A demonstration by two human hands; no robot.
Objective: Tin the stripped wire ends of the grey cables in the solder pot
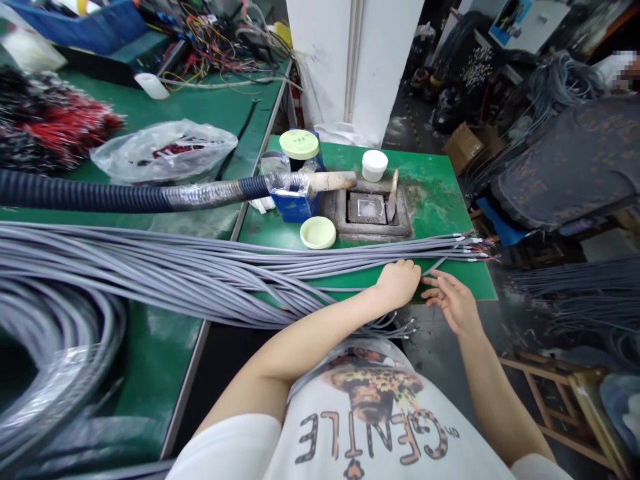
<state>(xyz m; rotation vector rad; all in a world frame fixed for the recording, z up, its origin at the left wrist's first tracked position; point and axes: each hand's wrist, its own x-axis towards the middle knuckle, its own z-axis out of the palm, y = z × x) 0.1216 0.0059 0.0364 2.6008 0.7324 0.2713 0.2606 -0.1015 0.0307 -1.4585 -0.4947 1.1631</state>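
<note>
My left hand (399,283) is closed around a grey cable (345,290) that runs in from the left, near the front edge of the green board. Just right of it, my right hand (454,303) has its fingers stretched and slightly apart, close to the left fingertips. A short grey length slants up between the two hands; whether the right fingers touch it I cannot tell. Behind them lies a bundle of grey cables (240,257), its ends stripped to thin coloured wires (483,250). Several more cable ends (403,328) hang below my left forearm.
A square solder pot (367,208) with a flat scraper (393,193) sits in the board. Around it are a white tub (375,165), a pale green lid (318,233), a blue box (295,207) and a black hose (90,191). A wooden stool (560,407) stands at right.
</note>
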